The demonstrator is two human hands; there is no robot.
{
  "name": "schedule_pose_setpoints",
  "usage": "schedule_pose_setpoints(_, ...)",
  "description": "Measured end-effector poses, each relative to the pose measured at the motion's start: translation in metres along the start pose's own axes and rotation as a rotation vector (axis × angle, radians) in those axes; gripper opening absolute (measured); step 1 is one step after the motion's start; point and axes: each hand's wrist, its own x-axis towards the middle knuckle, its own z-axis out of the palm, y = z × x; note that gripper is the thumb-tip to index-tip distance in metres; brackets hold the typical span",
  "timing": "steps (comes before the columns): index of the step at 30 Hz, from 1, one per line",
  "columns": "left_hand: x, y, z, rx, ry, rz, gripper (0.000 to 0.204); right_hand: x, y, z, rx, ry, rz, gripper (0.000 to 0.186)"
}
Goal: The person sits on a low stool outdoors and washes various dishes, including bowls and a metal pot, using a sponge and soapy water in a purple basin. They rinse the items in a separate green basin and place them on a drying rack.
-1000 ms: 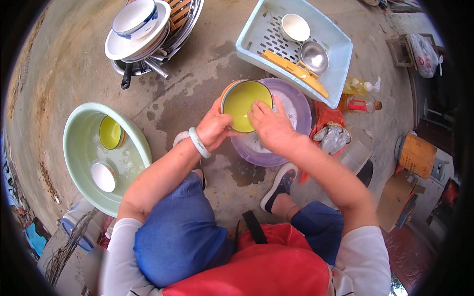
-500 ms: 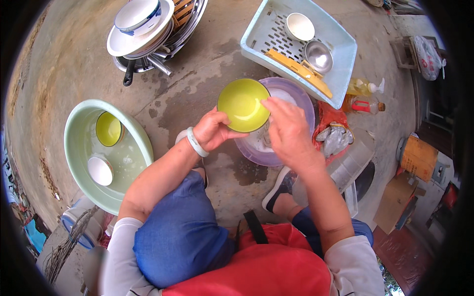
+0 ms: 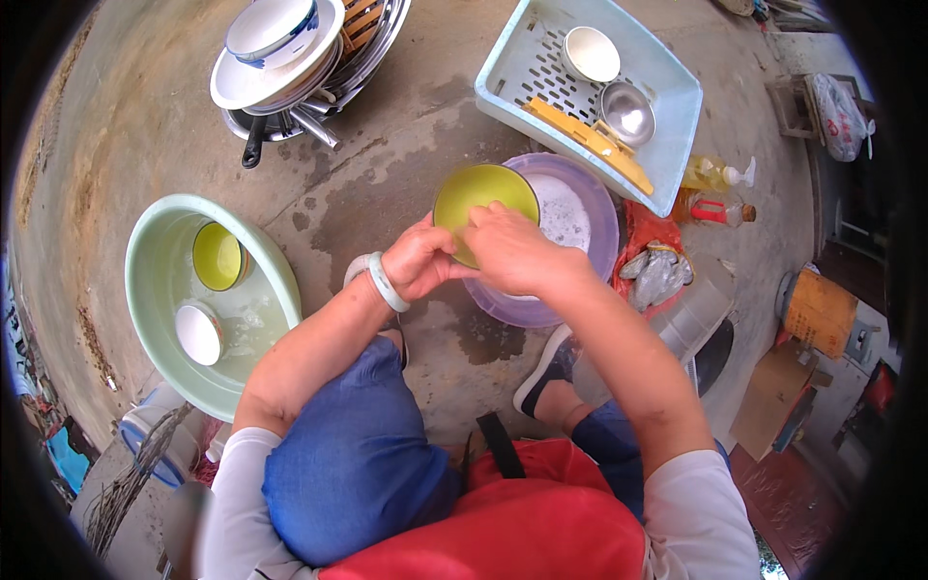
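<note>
My left hand [image 3: 422,256] grips a yellow-green bowl [image 3: 488,188] by its lower left side. My right hand [image 3: 507,251] reaches into that bowl with fingers bent together against the inside; whatever they may hold is hidden. The bowl is tilted above a purple basin [image 3: 580,286] of sudsy water, which shows mostly to its right. To the left, a pale green tub [image 3: 153,290] holds water, another yellow-green bowl [image 3: 217,253] and a white bowl [image 3: 198,331].
Stacked dishes and pans [image 3: 237,82] stand at the top left. A pale blue crate [image 3: 669,92] holds two bowls and a yellow board [image 3: 575,135]. Bottles [image 3: 708,174], a red bag [image 3: 646,227] and cardboard boxes [image 3: 773,387] lie on the right of the concrete floor.
My right hand has moved from the bowl's right rim down and leftward into its middle, fingers bent. The bowl has shifted slightly right and down from half a second ago, still in my left hand.
</note>
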Motion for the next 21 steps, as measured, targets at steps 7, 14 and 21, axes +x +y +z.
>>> schedule_pose_setpoints(7, -0.001, 0.002, 0.0, 0.015, 0.001, 0.006, 0.054, 0.009, -0.002, 0.006, 0.044, 0.309, 0.016, 0.029)
schedule_pose_setpoints(14, 0.003, 0.001, -0.004, 0.101, 0.098, -0.026, 0.054, -0.013, 0.017, 0.006, 0.276, 0.191, -0.01, 0.024)
schedule_pose_setpoints(21, 0.01, 0.004, 0.015, 0.341, 0.217, 0.052, 0.054, -0.054, 0.08, 0.122, 0.595, 0.578, 0.517, 0.03)
